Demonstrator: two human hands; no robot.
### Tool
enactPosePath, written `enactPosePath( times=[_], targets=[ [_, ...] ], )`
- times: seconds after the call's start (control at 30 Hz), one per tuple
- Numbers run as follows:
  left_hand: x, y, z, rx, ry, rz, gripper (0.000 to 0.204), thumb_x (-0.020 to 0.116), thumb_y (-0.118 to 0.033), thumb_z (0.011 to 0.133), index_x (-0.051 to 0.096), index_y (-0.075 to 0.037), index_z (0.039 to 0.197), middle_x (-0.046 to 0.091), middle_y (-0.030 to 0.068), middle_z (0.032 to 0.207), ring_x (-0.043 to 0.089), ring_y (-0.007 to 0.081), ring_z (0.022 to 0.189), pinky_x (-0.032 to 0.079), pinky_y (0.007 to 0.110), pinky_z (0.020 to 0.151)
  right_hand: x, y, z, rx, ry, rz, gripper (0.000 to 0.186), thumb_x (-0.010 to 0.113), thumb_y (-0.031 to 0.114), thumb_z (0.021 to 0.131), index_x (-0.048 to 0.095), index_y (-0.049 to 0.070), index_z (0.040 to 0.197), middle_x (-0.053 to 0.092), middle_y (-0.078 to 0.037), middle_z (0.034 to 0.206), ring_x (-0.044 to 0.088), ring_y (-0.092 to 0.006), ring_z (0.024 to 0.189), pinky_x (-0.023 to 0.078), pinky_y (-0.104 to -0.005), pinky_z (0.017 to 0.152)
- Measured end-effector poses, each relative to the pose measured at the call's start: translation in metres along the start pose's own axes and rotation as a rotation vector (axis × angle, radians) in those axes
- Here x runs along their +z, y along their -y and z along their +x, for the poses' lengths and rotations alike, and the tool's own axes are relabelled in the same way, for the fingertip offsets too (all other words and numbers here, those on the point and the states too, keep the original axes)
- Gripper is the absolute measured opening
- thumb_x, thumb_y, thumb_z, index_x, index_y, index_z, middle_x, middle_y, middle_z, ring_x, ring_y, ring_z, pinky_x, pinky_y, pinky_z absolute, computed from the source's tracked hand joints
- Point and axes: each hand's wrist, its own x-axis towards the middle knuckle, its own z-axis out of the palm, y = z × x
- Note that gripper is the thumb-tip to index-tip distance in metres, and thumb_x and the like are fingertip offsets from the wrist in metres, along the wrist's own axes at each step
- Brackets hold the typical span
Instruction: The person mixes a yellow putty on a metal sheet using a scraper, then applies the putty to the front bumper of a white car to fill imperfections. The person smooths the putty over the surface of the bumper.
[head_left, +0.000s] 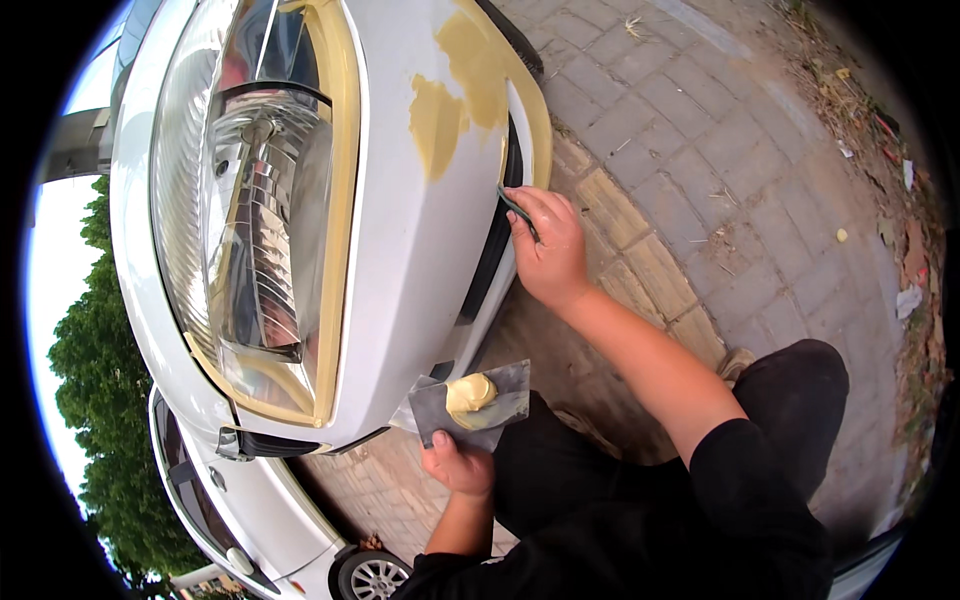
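My right hand point(550, 240) pinches a thin dark-green putty spreader point(521, 214). The spreader's tip touches the bumper beside the black grille slot point(495, 240). Lower and nearer to me, my left hand point(460, 467) grips a flat grey mixing board point(510, 385), thumb on top. A lump of yellow body putty point(470, 394) lies on it. The white car bumper point(395, 240) carries smooth yellow putty patches point(437, 125) above the slot, and more yellow along its outer edge.
Yellow masking tape point(345, 200) borders the headlight point(265, 200) on the left. Another white car point(250, 510) stands at the lower left, before a green tree point(110, 370). Grey paving point(690, 170) spreads to the right, with litter along the far edge. My bent knee point(810, 390) is close by.
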Motion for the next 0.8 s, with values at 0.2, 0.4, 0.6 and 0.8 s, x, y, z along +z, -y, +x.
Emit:
enactPosePath(
  times=[0.2,0.4,0.6,0.8],
  targets=[
    [-0.003,0.010,0.000,-0.010,-0.032,-0.073,0.056,0.046,-0.024,0.095,0.037,0.017,0.132,0.052,0.0257,0.129,0.054,0.0340,0.117,0.042,0.043,0.102,-0.006,-0.008,0.017,-0.020,-0.048,-0.002,0.020,0.062,0.003,0.085,0.065,0.000,0.105,0.066,-0.014,0.103,0.059,-0.0334,0.095,0.048,-0.0397,0.085],
    [-0.005,0.018,-0.002,0.014,-0.032,-0.051,0.055,0.047,-0.025,0.095,0.039,0.016,0.131,0.052,0.0246,0.129,0.054,0.0331,0.117,0.042,0.042,0.102,0.003,-0.007,0.040,-0.059,-0.078,-0.031,0.019,0.062,0.003,0.085,0.065,0.001,0.104,0.066,-0.013,0.105,0.058,-0.0331,0.098,0.047,-0.0393,0.086],
    [-0.012,0.027,-0.004,-0.039,-0.036,-0.074,0.053,0.045,-0.025,0.096,0.041,0.016,0.129,0.053,0.0244,0.127,0.055,0.0327,0.116,0.043,0.041,0.100,-0.004,0.001,-0.015,-0.025,0.057,0.058,0.019,0.061,0.003,0.085,0.064,0.002,0.104,0.065,-0.013,0.105,0.058,-0.0329,0.097,0.046,-0.0392,0.086],
    [-0.006,0.028,-0.005,-0.015,-0.042,-0.040,0.052,0.045,-0.025,0.096,0.043,0.016,0.128,0.053,0.0245,0.126,0.055,0.0323,0.115,0.043,0.041,0.100,0.000,-0.023,0.040,0.050,-0.111,0.004,0.019,0.059,0.006,0.088,0.065,0.003,0.106,0.066,-0.014,0.106,0.058,-0.0331,0.099,0.046,-0.0392,0.089]
  ],
)
